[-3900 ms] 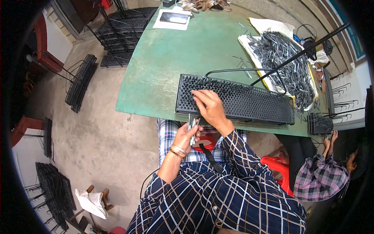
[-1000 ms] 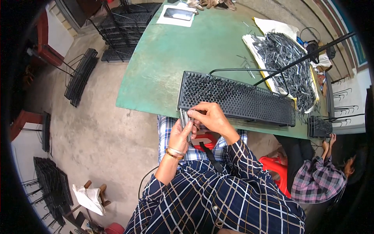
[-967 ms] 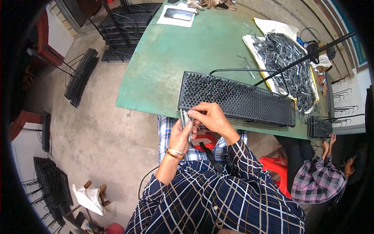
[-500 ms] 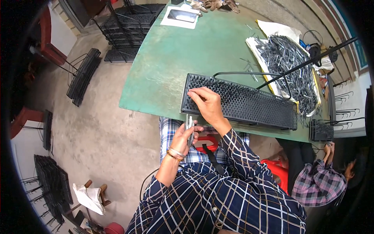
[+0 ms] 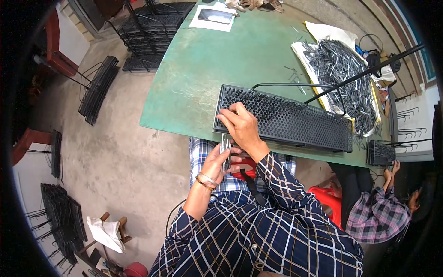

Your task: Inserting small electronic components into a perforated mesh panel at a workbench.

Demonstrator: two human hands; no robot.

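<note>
Two hands: right hand [image 5: 243, 129] rests fingers on the black perforated rectangular block [image 5: 286, 119] on the green bench [image 5: 203, 69]; left hand [image 5: 217, 161] grips a bundle of thin metal pins [image 5: 225, 150].

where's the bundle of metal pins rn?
Head view, centre: the bundle of metal pins is upright in the left hand, just below the green table edge, beside the right hand on the black perforated panel.

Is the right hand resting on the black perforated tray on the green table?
Yes, the right hand lies on the left end of the black perforated tray, while the left hand holds thin metal pins below.
</note>
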